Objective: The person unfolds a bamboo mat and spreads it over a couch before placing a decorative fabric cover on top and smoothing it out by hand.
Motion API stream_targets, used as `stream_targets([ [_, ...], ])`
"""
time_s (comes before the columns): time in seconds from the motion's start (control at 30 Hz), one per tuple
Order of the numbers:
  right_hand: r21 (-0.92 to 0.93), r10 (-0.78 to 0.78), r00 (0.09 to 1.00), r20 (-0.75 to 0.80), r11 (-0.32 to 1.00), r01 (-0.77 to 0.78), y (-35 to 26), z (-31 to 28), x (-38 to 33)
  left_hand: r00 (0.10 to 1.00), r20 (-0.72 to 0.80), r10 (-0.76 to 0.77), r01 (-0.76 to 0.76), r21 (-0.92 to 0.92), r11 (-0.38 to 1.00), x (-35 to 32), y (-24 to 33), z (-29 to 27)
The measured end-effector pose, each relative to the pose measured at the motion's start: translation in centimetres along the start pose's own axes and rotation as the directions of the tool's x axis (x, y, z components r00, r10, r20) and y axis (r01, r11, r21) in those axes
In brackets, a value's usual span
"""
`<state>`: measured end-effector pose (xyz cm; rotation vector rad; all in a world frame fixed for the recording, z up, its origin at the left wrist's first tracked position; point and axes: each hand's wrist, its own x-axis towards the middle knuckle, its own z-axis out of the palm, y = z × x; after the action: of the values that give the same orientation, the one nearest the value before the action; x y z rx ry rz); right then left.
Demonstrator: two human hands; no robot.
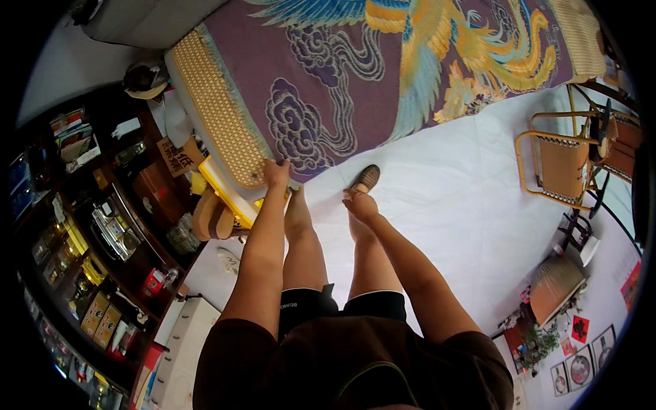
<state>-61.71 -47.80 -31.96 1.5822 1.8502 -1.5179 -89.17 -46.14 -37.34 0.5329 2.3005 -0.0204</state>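
Slipper (365,179) lies on floor (465,205) beside purple bedspread (342,89).

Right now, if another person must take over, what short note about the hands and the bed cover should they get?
Left hand: grips the near edge of the purple woven blanket with the phoenix pattern, at its straw-coloured border.
Right hand: free, held above the white floor, touching nothing.
Done: blanket lies flat over most of the bed.
Left: the near corner under the left hand looks unsettled.

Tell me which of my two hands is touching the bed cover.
Your left hand. It rests on the edge of the purple patterned bed cover at the woven mat border, while your right hand hangs free over the white floor.
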Motion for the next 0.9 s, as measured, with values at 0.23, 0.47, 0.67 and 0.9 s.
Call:
stream_targets([
  [0.23,-0.032,-0.024,0.999,-0.049,0.999,0.022,-9.3,6.8,6.4,0.981,-0.129,0.144,-0.164,-0.154,0.974,7.8,2.7,-7.6],
  [0.47,-0.093,0.297,0.938,-0.177,0.944,-0.316,-15.4,11.3,9.9,0.974,-0.132,0.181,-0.183,0.002,0.983,22.2,6.6,-15.8],
  [0.67,-0.320,0.101,0.903,-0.418,0.914,-0.250,-14.9,12.7,10.6,0.957,-0.258,0.132,-0.143,-0.023,0.989,29.6,11.6,-19.9],
  [0.9,-0.208,0.196,0.919,-0.342,0.938,-0.278,-15.5,13.6,10.2,0.993,-0.114,0.044,-0.081,-0.337,0.938,29.8,16.6,-19.8],
])
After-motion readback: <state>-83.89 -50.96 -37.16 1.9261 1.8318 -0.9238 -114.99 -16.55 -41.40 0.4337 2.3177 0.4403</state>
